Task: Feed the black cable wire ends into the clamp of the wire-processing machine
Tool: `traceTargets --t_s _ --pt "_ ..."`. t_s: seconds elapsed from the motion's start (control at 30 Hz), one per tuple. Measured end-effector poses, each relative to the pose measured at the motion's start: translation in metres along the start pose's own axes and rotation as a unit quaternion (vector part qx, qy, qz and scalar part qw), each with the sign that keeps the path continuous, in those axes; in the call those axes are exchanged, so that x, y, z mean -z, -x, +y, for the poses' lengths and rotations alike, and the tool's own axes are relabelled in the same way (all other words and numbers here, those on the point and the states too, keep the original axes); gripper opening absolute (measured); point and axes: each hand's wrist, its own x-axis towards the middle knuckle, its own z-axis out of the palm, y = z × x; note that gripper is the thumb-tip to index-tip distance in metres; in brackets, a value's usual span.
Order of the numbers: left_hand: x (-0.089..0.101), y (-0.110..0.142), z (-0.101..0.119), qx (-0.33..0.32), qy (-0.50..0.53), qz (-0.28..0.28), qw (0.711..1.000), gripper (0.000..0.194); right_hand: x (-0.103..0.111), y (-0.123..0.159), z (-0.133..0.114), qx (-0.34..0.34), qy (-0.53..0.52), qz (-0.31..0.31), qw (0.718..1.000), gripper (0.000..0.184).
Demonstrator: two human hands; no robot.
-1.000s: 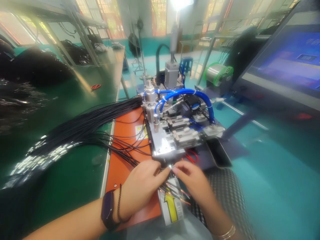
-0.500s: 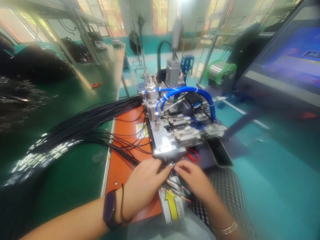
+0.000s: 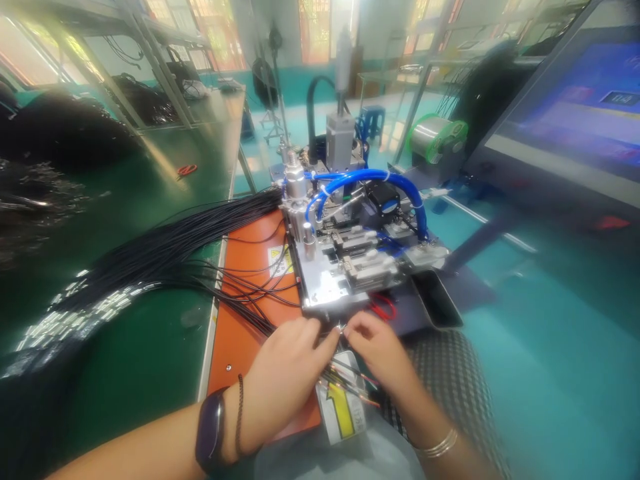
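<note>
My left hand, palm down, is closed around black cables at the front of the machine. Its thumb and forefinger meet at a small silvery wire end. From the other side my right hand pinches at that same end, and the fingertips of both hands nearly touch. Below the left hand, stripped cable ends with copper tips stick out over a white label with a yellow arrow. How many cables lie inside the left hand is hidden.
Just beyond my hands stands a metal machine with blue hoses. A phone lies right of it, by red-handled scissors or pliers. A long black cable bundle crosses from the green table. A wire spool stands behind.
My right hand has turned slightly and its fingers have curled closer to the wire end. The left hand keeps its place. The whole view has shifted a little.
</note>
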Motion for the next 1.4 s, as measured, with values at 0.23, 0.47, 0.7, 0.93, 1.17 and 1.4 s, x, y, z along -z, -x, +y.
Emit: traceTargets --t_s 0.23,0.47,0.7,0.93,1.17,1.4 --pt "0.0 0.001 0.003 -0.003 -0.011 -0.011 1.0 0.05 -0.001 0.001 0.001 0.01 -0.002 0.012 1.0 0.013" --pt "0.001 -0.003 0.006 0.007 -0.039 -0.025 0.999 0.052 -0.004 -0.003 -0.002 0.005 -0.019 0.026 0.999 0.014" --pt "-0.003 0.0 -0.002 -0.017 -0.013 0.01 1.0 0.039 0.0 -0.006 0.002 0.007 -0.059 0.012 0.998 0.02" --pt "-0.002 0.001 -0.002 -0.019 -0.031 0.013 0.999 0.026 0.003 -0.006 -0.002 0.012 -0.006 0.019 1.0 0.018" --pt "0.0 0.009 0.006 0.0 -0.06 -0.031 0.998 0.015 -0.001 -0.008 -0.002 -0.017 0.018 0.03 0.999 0.015" --pt "0.008 0.017 0.015 0.05 -0.067 -0.082 0.993 0.061 0.012 0.007 -0.002 0.035 0.066 0.059 0.995 0.014"
